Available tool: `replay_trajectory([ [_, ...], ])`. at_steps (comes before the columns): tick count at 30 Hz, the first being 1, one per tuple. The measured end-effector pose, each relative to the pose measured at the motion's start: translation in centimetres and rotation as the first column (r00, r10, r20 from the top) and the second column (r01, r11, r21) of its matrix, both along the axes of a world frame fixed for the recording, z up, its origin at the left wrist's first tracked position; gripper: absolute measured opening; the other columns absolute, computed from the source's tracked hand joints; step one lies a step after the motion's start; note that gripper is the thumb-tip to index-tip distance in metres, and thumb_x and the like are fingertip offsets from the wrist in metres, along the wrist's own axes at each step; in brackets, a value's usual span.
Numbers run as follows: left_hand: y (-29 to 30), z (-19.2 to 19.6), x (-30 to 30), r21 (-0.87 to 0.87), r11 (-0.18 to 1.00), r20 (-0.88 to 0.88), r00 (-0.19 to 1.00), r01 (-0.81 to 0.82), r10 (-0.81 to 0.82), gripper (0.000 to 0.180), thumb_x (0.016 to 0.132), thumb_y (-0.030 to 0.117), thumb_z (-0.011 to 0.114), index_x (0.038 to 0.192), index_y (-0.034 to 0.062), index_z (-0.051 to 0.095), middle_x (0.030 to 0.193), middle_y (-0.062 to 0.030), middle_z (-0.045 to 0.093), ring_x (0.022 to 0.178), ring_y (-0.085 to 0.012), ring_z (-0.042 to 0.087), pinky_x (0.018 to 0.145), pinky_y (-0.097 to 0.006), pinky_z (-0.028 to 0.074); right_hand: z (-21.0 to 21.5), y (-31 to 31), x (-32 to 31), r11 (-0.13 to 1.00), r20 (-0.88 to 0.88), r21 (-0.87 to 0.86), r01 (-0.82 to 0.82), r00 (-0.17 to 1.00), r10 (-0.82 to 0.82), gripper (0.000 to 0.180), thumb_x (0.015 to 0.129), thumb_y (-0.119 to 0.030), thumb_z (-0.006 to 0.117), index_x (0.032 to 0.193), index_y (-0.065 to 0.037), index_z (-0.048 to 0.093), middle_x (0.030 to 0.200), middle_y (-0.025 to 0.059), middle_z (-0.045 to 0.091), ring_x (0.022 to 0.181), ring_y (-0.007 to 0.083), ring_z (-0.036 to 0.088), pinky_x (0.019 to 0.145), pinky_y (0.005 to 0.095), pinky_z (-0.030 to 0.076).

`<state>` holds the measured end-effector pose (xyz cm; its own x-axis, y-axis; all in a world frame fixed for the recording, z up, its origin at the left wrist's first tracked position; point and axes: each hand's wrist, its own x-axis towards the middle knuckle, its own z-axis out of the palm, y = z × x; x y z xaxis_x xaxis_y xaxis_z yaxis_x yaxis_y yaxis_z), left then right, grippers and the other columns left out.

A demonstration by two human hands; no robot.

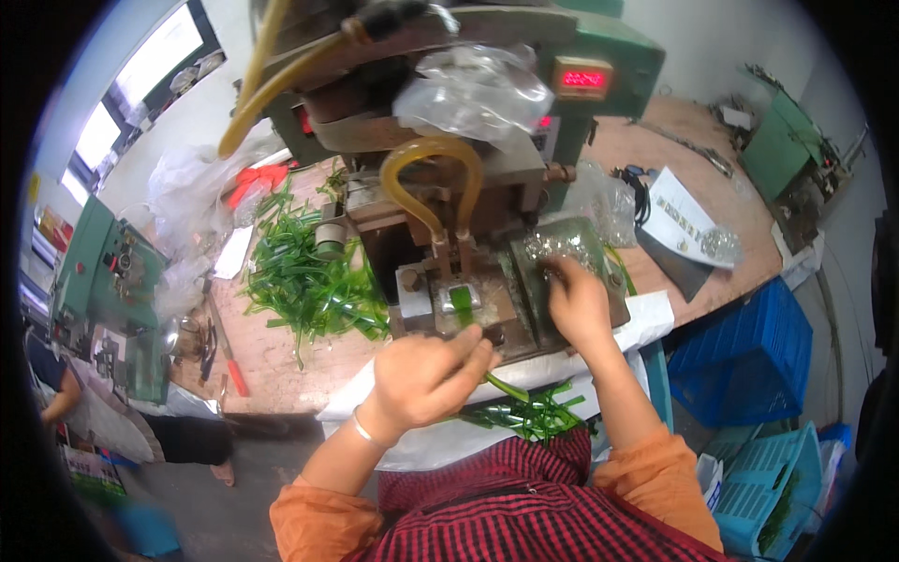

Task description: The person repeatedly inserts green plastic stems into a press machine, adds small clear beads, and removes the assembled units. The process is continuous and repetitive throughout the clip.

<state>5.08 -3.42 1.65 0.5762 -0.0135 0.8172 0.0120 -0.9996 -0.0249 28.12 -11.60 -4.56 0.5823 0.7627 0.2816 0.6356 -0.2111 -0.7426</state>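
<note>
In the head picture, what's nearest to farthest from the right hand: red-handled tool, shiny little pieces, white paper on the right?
1. Shiny little pieces: by the fingertips of the right hand.
2. White paper: farther right.
3. Red-handled tool: way over left.

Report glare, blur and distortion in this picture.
Head view: rectangular white windows at upper left are blown out; head view: the crumpled clear plastic bag shows pale glare; head view: the bare right grip looks slightly blurred; head view: fisheye distortion bends the broad pinkish tabletop, with black corners around the image.
</note>
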Motion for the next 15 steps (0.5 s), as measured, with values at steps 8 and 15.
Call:
replay_trajectory([
  [8,1.1,-1.9,1.0,0.030,0.997,0.069,0.995,0.064,-0.066,0.030,0.074,0.016,0.084,0.097,0.0099,0.066,0.092,-0.0047,0.068,0.052,-0.0112,0.053,0.046,-0.026,0.039,-1.6,-2.2,4.5,0.911,-0.027,0.385,0.148,0.988,-0.150,0.021,0.087,0.002,0.055,0.104,0.000,0.066,0.101,0.0166,0.068,0.095,0.0295,0.067,0.088,0.0347,0.050],
  [15,0.3,-2.7,0.5,-0.128,0.991,0.088,0.996,0.030,-0.019,0.027,0.072,0.010,0.082,0.097,0.0096,0.071,0.095,-0.0065,0.073,0.060,-0.0163,0.060,0.049,-0.028,0.045,-2.5,-2.7,0.5,0.991,0.171,0.055,0.120,0.977,-0.127,0.014,0.076,-0.010,0.074,0.089,-0.005,0.071,0.093,0.0146,0.064,0.092,0.0354,0.061,0.082,0.0435,0.049],
])
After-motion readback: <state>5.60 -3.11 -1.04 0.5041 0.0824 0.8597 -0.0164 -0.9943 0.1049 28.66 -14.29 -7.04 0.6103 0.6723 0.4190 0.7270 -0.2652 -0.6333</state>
